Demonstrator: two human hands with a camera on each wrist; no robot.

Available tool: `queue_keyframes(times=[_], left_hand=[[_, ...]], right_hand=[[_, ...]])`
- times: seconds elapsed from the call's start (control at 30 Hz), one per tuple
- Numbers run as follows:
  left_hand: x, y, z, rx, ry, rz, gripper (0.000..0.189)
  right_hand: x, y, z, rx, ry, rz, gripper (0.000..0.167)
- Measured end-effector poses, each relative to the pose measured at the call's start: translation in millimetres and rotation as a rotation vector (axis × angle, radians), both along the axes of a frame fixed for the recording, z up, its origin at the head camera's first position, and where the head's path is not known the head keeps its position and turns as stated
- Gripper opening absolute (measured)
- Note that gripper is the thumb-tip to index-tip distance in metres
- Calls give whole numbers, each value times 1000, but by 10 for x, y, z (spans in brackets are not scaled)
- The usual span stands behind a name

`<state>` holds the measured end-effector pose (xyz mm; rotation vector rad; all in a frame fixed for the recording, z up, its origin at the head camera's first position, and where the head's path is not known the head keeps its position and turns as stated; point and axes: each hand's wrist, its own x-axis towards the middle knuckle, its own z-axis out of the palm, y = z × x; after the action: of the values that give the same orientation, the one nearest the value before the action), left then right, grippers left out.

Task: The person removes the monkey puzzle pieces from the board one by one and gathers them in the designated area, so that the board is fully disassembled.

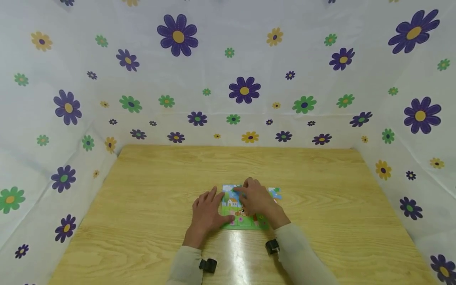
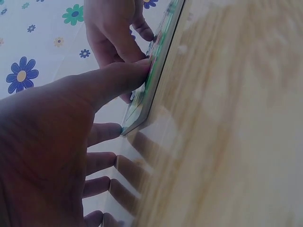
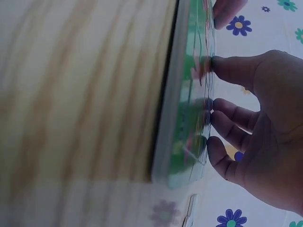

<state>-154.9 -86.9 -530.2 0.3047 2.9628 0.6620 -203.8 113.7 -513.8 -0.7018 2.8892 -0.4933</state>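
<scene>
A picture jigsaw puzzle [image 1: 231, 202] with a house, blue sky and a green border lies flat on the table. My left hand [image 1: 206, 211] rests at its left side, the thumb on the picture near the front edge. In the left wrist view, the index fingertip touches the board's corner and the other fingers [image 2: 98, 187] reach down to the tabletop. Over the puzzle's upper right is my right hand [image 1: 259, 201], its thumb and fingertips [image 3: 220, 146] touching the picture surface; part of the puzzle is hidden beneath it. No piece shows between these fingers.
A loose blue-and-green puzzle piece [image 1: 274, 192] lies just right of the board, partly behind the right hand. The wooden table [image 1: 160, 178] is bordered by white cloth walls [image 1: 213, 71] with printed flowers. A black wrist device [image 1: 272, 246] sits on each sleeve.
</scene>
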Motion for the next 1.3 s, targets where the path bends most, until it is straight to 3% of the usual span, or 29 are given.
queue_keyframes(times=[0.27,0.67,0.87,1.1,1.3], left_hand=[[14,4,4,19,-2,8,84],[1,2,-27,10,2,8,84],[8,4,-3,23,-16,11,84],[10,10,9,23,-8,4,83],[-4,7,15,18,-15,0,83]], right_hand=[[-39,-81,9,39,-5,-42,27],[-35,-131,89,5,-50,-97,24],[-42,-112,55,-65,-55,-119,24],[-39,-47,0,-165,-67,-176,44],[12,37,-4,-186,-17,-153,37]])
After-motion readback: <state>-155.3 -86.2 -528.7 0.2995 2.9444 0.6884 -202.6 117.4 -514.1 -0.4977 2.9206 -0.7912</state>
